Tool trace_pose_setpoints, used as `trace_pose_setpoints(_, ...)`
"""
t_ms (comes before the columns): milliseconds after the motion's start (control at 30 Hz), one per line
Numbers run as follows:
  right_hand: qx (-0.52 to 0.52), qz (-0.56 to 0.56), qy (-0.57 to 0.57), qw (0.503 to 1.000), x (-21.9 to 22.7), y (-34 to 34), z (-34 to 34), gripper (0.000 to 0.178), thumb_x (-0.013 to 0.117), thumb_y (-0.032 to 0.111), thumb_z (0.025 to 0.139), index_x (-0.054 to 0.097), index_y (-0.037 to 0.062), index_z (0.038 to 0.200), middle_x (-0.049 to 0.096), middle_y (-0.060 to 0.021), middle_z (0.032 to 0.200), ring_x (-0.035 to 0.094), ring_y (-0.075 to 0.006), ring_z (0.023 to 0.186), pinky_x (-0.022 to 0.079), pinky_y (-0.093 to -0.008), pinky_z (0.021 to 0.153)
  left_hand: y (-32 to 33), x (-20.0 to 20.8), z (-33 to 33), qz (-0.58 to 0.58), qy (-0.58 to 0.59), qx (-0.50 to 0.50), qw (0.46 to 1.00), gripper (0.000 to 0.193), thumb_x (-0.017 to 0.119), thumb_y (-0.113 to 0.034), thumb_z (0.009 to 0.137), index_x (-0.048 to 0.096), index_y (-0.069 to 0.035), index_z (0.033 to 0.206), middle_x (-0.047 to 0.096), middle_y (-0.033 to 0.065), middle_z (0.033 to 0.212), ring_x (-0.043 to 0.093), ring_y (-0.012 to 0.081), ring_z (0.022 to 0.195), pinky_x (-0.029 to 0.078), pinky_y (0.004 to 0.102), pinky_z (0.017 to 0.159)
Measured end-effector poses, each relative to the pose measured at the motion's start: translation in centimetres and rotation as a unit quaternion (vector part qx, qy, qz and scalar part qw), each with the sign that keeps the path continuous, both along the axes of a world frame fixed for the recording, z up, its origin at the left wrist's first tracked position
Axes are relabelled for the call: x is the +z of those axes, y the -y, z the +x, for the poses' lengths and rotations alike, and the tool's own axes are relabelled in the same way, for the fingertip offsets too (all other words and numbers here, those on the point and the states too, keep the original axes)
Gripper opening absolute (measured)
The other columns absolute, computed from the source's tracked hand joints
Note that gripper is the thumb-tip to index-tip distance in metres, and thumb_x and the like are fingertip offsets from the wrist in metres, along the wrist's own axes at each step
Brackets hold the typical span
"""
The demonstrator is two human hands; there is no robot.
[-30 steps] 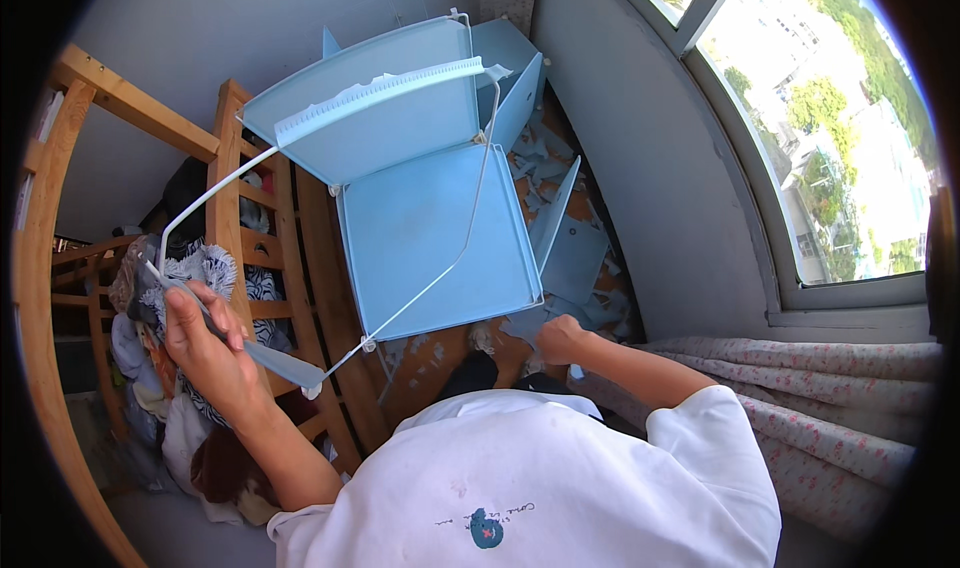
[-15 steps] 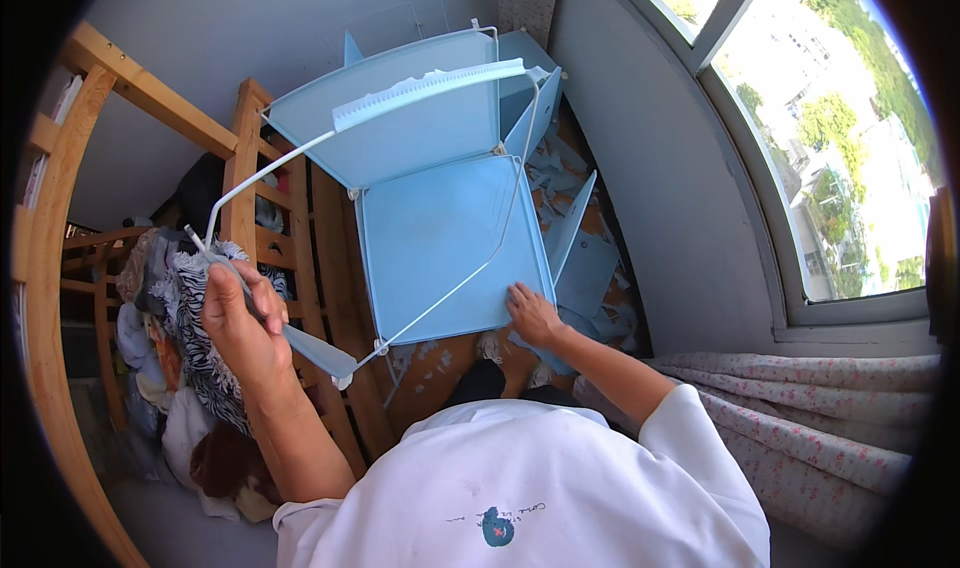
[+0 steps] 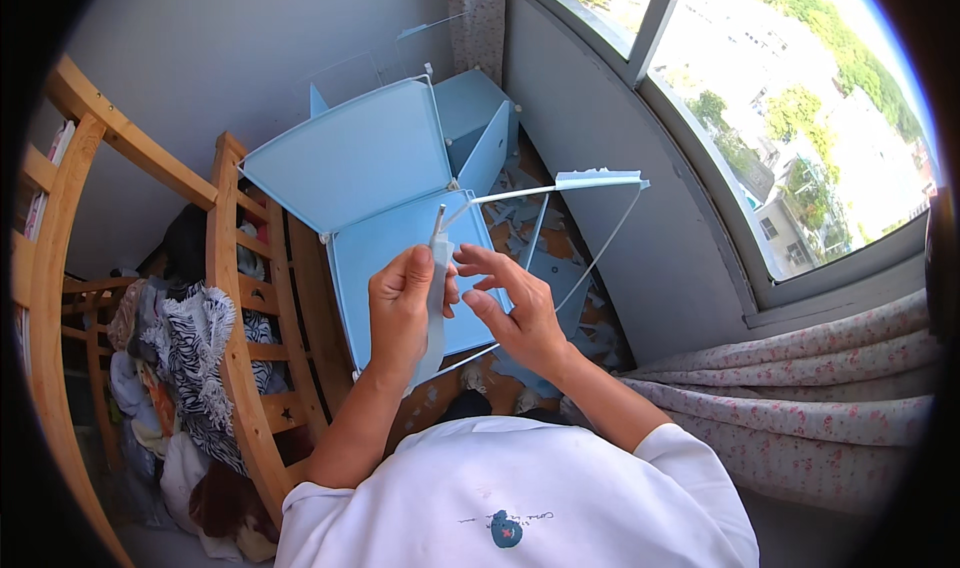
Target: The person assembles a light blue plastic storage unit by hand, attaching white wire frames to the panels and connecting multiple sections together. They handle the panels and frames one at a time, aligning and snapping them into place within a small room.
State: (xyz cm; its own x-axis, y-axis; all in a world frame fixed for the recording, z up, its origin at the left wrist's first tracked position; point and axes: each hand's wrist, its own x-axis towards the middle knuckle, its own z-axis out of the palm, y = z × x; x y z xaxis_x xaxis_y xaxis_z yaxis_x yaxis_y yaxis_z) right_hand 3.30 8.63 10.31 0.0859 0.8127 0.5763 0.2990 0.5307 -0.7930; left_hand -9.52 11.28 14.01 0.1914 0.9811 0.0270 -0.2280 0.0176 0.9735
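My left hand [image 3: 400,303] is wrapped around one edge of a white wire-frame panel [image 3: 512,195], where a grey-blue plastic strip [image 3: 436,293] still covers the wire. A bare wire end sticks up above my thumb. Torn light-blue plastic [image 3: 600,179] clings to the frame's far side, and its middle is see-through. Just right of the strip, my right hand [image 3: 520,313] has its fingers bent and apart; whether a fingertip touches the strip I cannot tell. Behind both hands lies a light-blue panel [image 3: 375,258], joined to a tilted blue panel [image 3: 350,138].
Torn blue scraps [image 3: 597,343] litter the wooden floor at right, near a blue cube box [image 3: 470,108]. A wooden bed frame [image 3: 235,298] with a heap of clothes [image 3: 190,368] stands at left. The window [image 3: 790,148] and a flowered curtain [image 3: 790,378] are at right.
My left hand has brought the wire-frame panel rightward and turned it, so its far side now points to the window. My right hand has left the blue panel and come up beside the strip.
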Motion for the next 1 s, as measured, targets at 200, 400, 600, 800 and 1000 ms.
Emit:
trace_pose_setpoints(200,-0.042,-0.099,-0.029,0.994,1.7,1.1,4.0,0.022,0.059,0.021,0.085,0.057,-0.0012,0.084,0.058,-0.0074,0.066,0.056,-0.0110,0.047,0.042,-0.0228,0.039,1.2,-3.1,4.7,0.010,-0.007,-0.097,0.995,0.030,0.046,-0.030,0.092,0.059,-0.003,0.093,0.057,0.0022,0.070,0.052,0.0070,0.057,0.045,0.0219,0.047)
trace_pose_setpoints(400,-0.177,-0.134,-0.081,0.972,0.3,2.3,8.3,0.022,0.058,0.020,0.085,0.061,0.0015,0.074,0.050,-0.0035,0.050,0.042,-0.0059,0.044,0.033,-0.0238,0.041,3.1,-8.3,4.5,0.111,-0.235,-0.107,0.960,0.032,0.048,-0.030,0.091,0.057,0.001,0.089,0.056,0.0054,0.068,0.051,0.0123,0.060,0.041,0.0249,0.056)
trace_pose_setpoints(600,-0.280,-0.080,0.085,0.953,0.1,3.3,11.7,0.036,0.059,0.023,0.084,0.046,0.0019,0.059,0.046,-0.0074,0.049,0.040,-0.0172,0.040,0.033,-0.0288,0.040,4.6,-11.4,4.6,0.193,-0.311,-0.113,0.924,0.033,0.051,-0.025,0.089,0.051,0.002,0.070,0.046,0.0120,0.059,0.043,0.0221,0.050,0.035,0.0311,0.049)
trace_pose_setpoints(800,-0.355,0.015,0.244,0.902,-0.8,3.3,14.9,0.033,0.059,0.022,0.083,0.045,0.0055,0.058,0.047,-0.0064,0.051,0.050,-0.0211,0.043,0.036,-0.0302,0.041,5.8,-10.8,8.3,0.212,-0.335,-0.060,0.916,0.032,0.051,-0.023,0.089,0.050,0.002,0.069,0.048,0.0150,0.058,0.044,0.0285,0.049,0.037,0.0355,0.049)
trace_pose_setpoints(1000,-0.357,-0.041,0.245,0.900,-2.2,3.6,16.7,0.031,0.059,0.026,0.082,0.049,0.0052,0.061,0.053,-0.0072,0.055,0.054,-0.0225,0.047,0.040,-0.0294,0.043,6.5,-11.7,10.0,0.199,-0.366,-0.057,0.907,0.034,0.051,-0.024,0.089,0.048,0.001,0.066,0.048,0.0157,0.058,0.047,0.0301,0.050,0.038,0.0369,0.049)
